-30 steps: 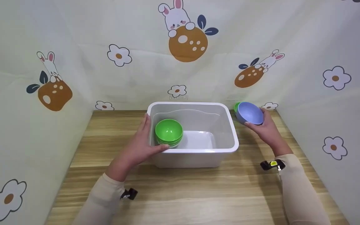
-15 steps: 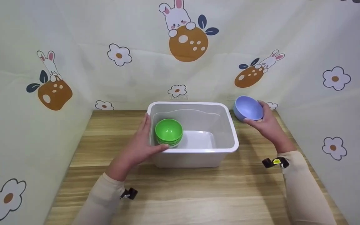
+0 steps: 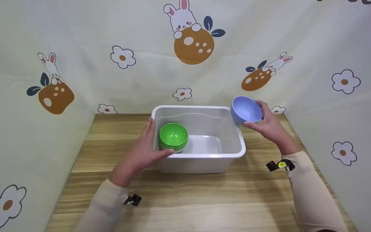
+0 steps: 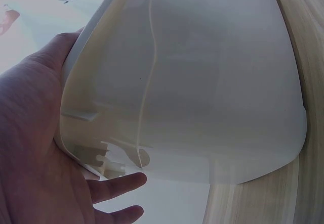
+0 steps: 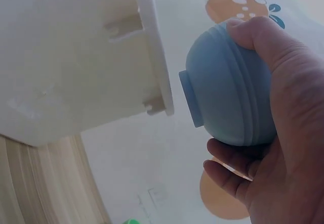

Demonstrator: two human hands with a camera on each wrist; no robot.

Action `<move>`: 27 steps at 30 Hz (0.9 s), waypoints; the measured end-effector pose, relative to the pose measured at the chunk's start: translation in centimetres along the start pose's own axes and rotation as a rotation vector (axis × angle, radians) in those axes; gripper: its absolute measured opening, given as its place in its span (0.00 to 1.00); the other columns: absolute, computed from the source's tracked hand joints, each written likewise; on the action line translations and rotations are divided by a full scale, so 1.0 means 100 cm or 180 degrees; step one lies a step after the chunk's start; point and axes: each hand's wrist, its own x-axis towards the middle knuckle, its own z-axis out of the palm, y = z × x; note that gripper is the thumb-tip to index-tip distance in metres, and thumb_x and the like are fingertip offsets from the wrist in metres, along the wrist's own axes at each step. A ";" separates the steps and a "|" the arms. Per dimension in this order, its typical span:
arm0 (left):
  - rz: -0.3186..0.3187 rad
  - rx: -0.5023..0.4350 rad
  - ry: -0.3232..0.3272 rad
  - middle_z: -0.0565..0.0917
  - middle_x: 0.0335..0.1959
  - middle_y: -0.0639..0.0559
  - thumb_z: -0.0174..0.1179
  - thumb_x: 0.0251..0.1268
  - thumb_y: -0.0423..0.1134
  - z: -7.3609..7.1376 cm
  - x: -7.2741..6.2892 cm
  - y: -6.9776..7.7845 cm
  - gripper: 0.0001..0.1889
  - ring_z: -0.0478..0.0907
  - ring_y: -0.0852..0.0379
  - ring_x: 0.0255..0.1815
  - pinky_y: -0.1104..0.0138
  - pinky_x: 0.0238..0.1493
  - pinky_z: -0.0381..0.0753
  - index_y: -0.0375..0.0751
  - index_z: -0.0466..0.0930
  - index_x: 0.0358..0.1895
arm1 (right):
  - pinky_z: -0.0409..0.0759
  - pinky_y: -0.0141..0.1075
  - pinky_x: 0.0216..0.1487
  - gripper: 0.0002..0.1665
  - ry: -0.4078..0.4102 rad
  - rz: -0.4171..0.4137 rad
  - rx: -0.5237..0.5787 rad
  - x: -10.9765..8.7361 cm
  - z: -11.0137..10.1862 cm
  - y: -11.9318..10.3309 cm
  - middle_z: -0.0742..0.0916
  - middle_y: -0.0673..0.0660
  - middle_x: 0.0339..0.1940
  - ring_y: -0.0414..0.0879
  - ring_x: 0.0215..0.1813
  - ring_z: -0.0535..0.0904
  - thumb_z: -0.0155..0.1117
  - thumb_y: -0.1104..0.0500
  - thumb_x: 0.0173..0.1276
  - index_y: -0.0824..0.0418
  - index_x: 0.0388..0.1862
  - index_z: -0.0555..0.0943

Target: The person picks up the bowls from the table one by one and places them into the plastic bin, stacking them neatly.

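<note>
My right hand (image 3: 271, 127) grips a blue bowl (image 3: 246, 110) by its rim, with the thumb at the near side. The bowl is tilted above the right rim of a white plastic bin (image 3: 201, 155). In the right wrist view, the bowl (image 5: 217, 82) shows its foot and stepped bands near the rim; whether others are nested in it I cannot tell. My left hand (image 3: 143, 149) rests against the bin's near left corner, its thumb along the front rim and straight fingers along the left side. Inside the bin, a stack of green bowls (image 3: 174, 135) stands at the left.
The bin stands on a wood-grain table (image 3: 185, 199), near the back. A printed curtain (image 3: 140, 80) encloses the back and both sides. A sliver of something green (image 5: 131, 221) shows at the bottom edge of the right wrist view.
My right hand has lifted the blue bowl and carried it left to the bin's right rim. The green edge seen behind it at first is hidden in the head view. My left hand stays put.
</note>
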 end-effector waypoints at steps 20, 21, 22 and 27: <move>-0.0064 -0.0041 -0.0014 0.31 0.94 0.49 0.74 0.51 0.82 -0.001 0.000 0.000 0.80 0.49 0.26 0.88 0.29 0.79 0.61 0.49 0.30 0.93 | 0.76 0.63 0.76 0.64 -0.0625 -0.0301 0.0098 0.021 0.024 -0.046 0.72 0.64 0.83 0.64 0.77 0.72 0.87 0.48 0.64 0.60 0.89 0.58; -0.0069 -0.0045 -0.0005 0.31 0.94 0.49 0.74 0.50 0.82 -0.001 0.000 0.000 0.80 0.49 0.27 0.88 0.30 0.79 0.61 0.49 0.30 0.93 | 0.76 0.63 0.76 0.64 -0.0648 -0.0327 0.0078 0.023 0.025 -0.049 0.72 0.64 0.83 0.63 0.77 0.73 0.87 0.47 0.64 0.60 0.89 0.58; -0.0066 -0.0059 -0.0003 0.32 0.94 0.49 0.74 0.50 0.82 -0.001 0.001 0.000 0.80 0.49 0.27 0.89 0.30 0.80 0.61 0.48 0.31 0.93 | 0.76 0.62 0.76 0.64 -0.0669 -0.0353 0.0063 0.024 0.027 -0.051 0.72 0.64 0.83 0.63 0.77 0.73 0.87 0.47 0.64 0.60 0.89 0.58; -0.0069 -0.0092 -0.0014 0.33 0.94 0.47 0.75 0.50 0.81 0.000 0.001 -0.001 0.80 0.47 0.29 0.90 0.31 0.80 0.60 0.47 0.31 0.93 | 0.76 0.61 0.77 0.63 -0.0805 -0.0443 0.0006 0.031 0.034 -0.062 0.73 0.62 0.82 0.61 0.76 0.74 0.87 0.46 0.64 0.58 0.88 0.60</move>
